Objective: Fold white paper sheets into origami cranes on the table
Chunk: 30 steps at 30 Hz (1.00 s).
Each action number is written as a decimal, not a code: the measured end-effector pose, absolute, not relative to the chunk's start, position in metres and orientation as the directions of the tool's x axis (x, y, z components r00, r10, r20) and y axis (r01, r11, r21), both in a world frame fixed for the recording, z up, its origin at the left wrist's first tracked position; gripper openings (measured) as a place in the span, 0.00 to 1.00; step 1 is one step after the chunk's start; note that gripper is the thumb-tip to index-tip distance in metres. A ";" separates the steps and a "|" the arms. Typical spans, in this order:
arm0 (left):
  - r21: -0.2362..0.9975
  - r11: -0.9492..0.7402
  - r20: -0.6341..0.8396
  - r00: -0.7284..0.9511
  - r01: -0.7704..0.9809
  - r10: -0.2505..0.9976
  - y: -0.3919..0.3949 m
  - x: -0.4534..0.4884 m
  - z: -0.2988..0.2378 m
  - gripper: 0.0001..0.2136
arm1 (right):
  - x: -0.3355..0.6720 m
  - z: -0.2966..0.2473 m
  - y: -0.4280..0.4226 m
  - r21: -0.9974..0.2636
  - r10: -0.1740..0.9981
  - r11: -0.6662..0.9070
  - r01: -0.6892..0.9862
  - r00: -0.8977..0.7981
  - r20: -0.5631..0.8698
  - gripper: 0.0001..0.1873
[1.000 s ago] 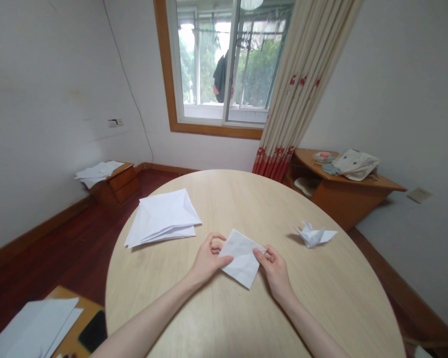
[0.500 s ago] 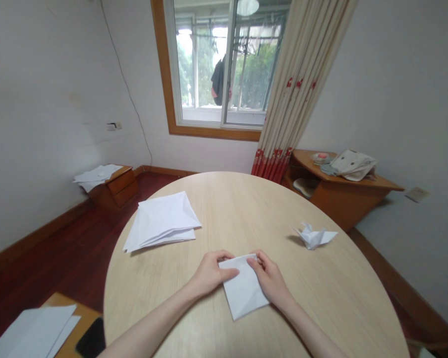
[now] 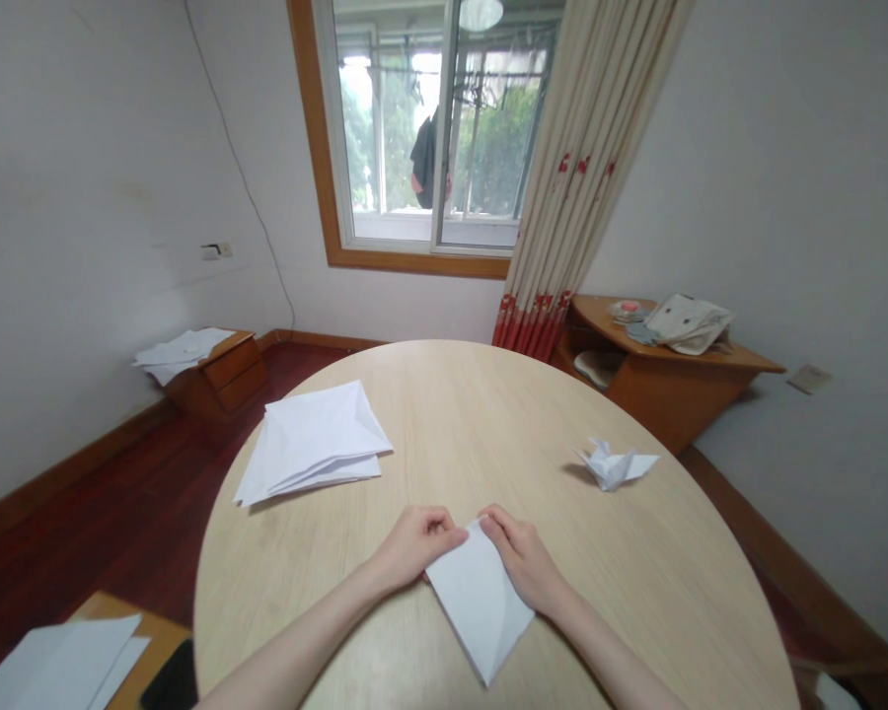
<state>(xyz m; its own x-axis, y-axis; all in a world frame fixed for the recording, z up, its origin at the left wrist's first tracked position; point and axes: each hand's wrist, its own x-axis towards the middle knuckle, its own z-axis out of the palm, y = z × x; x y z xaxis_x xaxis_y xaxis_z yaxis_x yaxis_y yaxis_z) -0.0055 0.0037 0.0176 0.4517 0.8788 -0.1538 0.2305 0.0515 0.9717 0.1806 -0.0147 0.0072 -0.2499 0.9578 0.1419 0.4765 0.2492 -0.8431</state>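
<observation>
A folded white paper [image 3: 478, 603] lies on the round table as a diamond, with its long tip pointing toward me. My left hand [image 3: 418, 545] grips its left corner with curled fingers. My right hand [image 3: 522, 557] presses on its upper right edge, the fingertips close to the top corner. The hands nearly meet there and hide part of the upper edge. Farther off lie a stack of folded white paper [image 3: 311, 444], up and to the left, and a small white origami crane [image 3: 614, 465], to the right. Neither hand touches them.
The light wood table [image 3: 636, 592] has a curved edge. At lower left, a wooden surface [image 3: 167, 631] holds white sheets and a black phone [image 3: 167, 680]. A drawer cabinet [image 3: 222, 375] carries white paper. A corner shelf [image 3: 673, 370] holds a cloth bag [image 3: 687, 323].
The paper now reaches farther toward me and ends in a longer point. My hands have drawn closer together at its upper edge. The room has shifted slightly left in view.
</observation>
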 end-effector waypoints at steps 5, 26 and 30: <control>0.912 -0.149 -0.074 0.509 0.383 0.858 0.002 -0.006 0.017 0.14 | 0.179 0.007 -0.015 -0.824 0.955 0.246 0.511 -0.271 0.118 0.18; 0.405 -0.384 -0.037 0.435 0.830 0.900 0.000 -0.006 0.024 0.14 | 0.189 0.013 -0.011 -0.647 0.963 0.236 0.725 -0.265 0.055 0.17; 0.374 -0.347 -0.027 0.384 0.860 0.923 0.003 -0.007 0.022 0.14 | 0.189 0.013 -0.011 -0.721 0.955 0.265 0.641 -0.280 0.102 0.13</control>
